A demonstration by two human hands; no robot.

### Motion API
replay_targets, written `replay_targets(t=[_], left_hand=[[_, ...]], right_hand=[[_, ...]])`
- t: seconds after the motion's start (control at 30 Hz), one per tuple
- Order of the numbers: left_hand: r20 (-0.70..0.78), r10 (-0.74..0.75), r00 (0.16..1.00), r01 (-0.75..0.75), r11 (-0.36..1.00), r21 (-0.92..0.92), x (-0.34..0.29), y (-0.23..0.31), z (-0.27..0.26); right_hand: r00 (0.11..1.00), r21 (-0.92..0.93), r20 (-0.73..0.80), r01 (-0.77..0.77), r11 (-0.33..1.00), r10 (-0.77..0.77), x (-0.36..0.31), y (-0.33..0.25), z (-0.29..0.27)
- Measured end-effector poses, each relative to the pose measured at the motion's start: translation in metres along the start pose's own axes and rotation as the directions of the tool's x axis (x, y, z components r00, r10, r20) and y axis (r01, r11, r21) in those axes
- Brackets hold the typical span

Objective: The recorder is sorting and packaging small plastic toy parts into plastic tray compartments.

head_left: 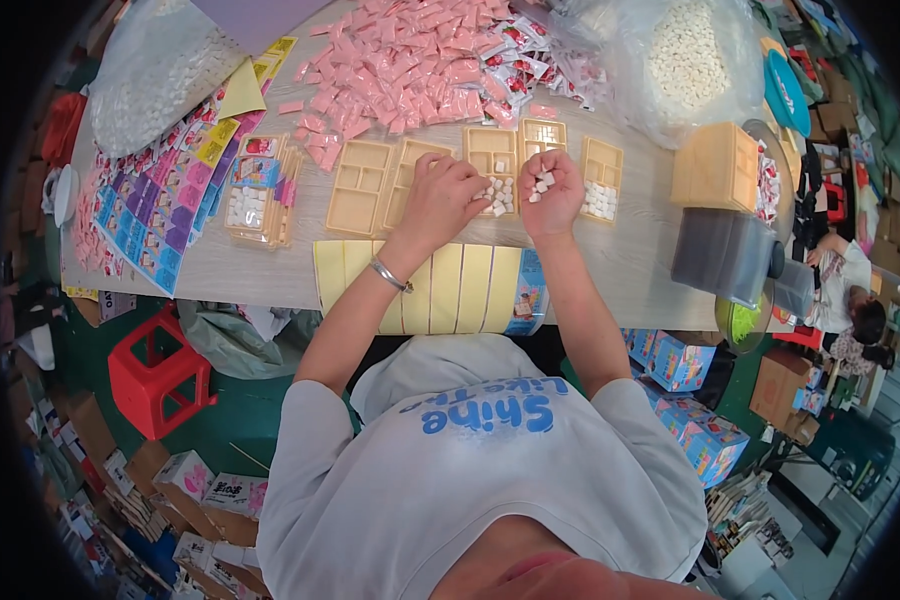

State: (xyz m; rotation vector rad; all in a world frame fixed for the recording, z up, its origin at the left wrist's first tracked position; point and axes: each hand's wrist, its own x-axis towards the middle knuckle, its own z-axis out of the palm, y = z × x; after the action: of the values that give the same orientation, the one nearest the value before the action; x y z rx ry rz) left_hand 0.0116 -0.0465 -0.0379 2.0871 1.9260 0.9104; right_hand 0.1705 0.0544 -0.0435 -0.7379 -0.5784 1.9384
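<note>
My right hand point(554, 195) is cupped palm up, its fingers curled around several small white cubes point(543, 182). To its left, my left hand point(436, 202) reaches over a beige compartment tray point(410, 160) with fingers bent and pressed together. Its fingertips are beside white cubes point(498, 195) in the front compartment of another beige tray point(478, 140); whether they pinch one is hidden. Behind my right hand is a further tray point(543, 130) with cubes in it. The tray on the right point(602, 155) also holds cubes. The leftmost tray point(358, 187) has bare compartments.
Pink sachets point(400, 70) are heaped at the back. Clear bags of white pieces point(688, 70) stand back right and back left. Filled packs point(255, 195) and printed sheets point(155, 215) lie left. Beige trays point(715, 165) and a dark bin point(725, 255) stand right. A red stool point(160, 370) is below.
</note>
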Motion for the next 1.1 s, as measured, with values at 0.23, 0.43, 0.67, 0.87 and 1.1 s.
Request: replay_targets(t=[0.23,0.43,0.67,0.87,1.1], left_hand=[[-0.056,-0.020,0.998,0.019,1.000,-0.009,-0.006,0.002,0.004],[-0.113,-0.058,0.992,0.052,0.997,-0.055,-0.015,0.001,-0.001],[0.008,-0.059,0.998,0.059,0.998,0.035,-0.010,0.007,-0.006],[0.086,0.041,0.995,-0.052,0.990,0.134,-0.014,0.016,-0.004],[0.202,-0.016,0.979,-0.014,0.989,0.146,-0.027,0.035,-0.007]], right_hand=[[0.979,-0.511,0.194,0.154,0.846,-0.061,-0.005,-0.009,-0.005],[0.848,-0.844,0.529,0.530,-0.081,0.037,-0.046,-0.027,-0.006],[0.808,-0.800,0.578,0.535,-0.271,-0.112,-0.039,-0.009,-0.011],[0.822,-0.788,0.569,0.540,-0.296,-0.014,-0.043,-0.024,-0.004],[0.880,-0.863,0.453,0.392,-0.318,-0.142,-0.012,-0.036,0.012]])
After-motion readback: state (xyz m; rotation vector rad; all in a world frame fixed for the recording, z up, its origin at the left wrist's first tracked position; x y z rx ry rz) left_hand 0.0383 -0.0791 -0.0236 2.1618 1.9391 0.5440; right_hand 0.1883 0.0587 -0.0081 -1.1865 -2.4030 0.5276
